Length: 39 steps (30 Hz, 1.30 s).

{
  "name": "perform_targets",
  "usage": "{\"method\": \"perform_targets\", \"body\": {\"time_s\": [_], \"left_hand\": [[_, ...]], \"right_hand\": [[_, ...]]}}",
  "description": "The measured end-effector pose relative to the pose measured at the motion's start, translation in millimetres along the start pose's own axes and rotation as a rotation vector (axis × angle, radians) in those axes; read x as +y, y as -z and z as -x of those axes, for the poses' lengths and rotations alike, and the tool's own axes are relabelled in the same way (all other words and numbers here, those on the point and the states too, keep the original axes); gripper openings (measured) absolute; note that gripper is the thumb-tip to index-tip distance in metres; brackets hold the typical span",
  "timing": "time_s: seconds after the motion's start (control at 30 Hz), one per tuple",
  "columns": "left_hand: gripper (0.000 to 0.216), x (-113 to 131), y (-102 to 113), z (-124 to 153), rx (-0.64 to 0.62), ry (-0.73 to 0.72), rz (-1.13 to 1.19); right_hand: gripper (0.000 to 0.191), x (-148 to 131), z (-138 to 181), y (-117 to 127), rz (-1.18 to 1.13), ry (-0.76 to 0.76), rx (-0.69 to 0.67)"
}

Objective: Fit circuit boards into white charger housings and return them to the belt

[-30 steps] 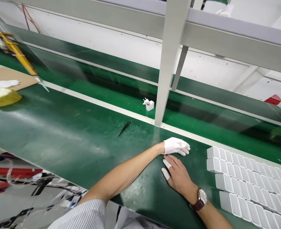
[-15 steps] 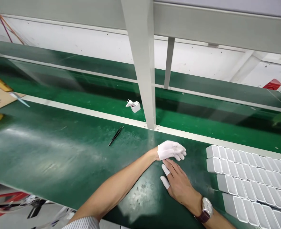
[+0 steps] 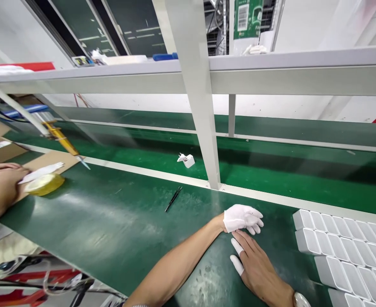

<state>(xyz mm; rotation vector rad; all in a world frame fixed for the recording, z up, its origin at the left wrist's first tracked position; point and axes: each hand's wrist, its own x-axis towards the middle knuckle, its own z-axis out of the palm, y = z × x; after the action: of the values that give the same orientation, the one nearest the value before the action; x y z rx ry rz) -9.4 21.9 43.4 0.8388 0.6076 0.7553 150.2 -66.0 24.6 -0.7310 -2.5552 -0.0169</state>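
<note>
My left hand [image 3: 242,218], in a white glove, lies over the green bench [image 3: 117,238] with its fingers loosely stretched out and apart. Just below it is my right hand [image 3: 255,264], palm down, with white covers on its thumb and index finger. Its fingertips touch or nearly touch the gloved hand near the wrist. Neither hand holds anything that I can see. Black tweezers [image 3: 173,199] lie on the bench to the left of them. On the right are rows of white plastic cases [image 3: 330,243], packed side by side.
A light metal post [image 3: 203,128] rises from the bench's back rail. Behind the rail lies a small white plug adapter [image 3: 187,160]. At far left, a co-worker's hands [image 3: 2,187] are near a yellow tape roll [image 3: 45,184] and a yellow-handled tool [image 3: 63,140].
My view has tilted up and turned left, bringing the upper shelf and the co-worker's hands into sight. My own hands keep nearly the same pose on the bench.
</note>
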Motion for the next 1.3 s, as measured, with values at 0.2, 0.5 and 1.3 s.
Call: {"method": "perform_targets", "body": {"time_s": [0.2,0.5,1.3], "left_hand": [[0.066,0,2,-7,-0.004,0.001,0.093],[0.059,-2,5,-11,-0.003,-0.006,0.147],[0.067,0,-4,-7,0.036,-0.063,-0.048]], "right_hand": [[0.032,4,4,-4,0.011,0.012,0.016],[0.034,11,4,-6,0.022,0.042,0.011],[0.036,14,4,-10,0.035,0.055,-0.003]]}}
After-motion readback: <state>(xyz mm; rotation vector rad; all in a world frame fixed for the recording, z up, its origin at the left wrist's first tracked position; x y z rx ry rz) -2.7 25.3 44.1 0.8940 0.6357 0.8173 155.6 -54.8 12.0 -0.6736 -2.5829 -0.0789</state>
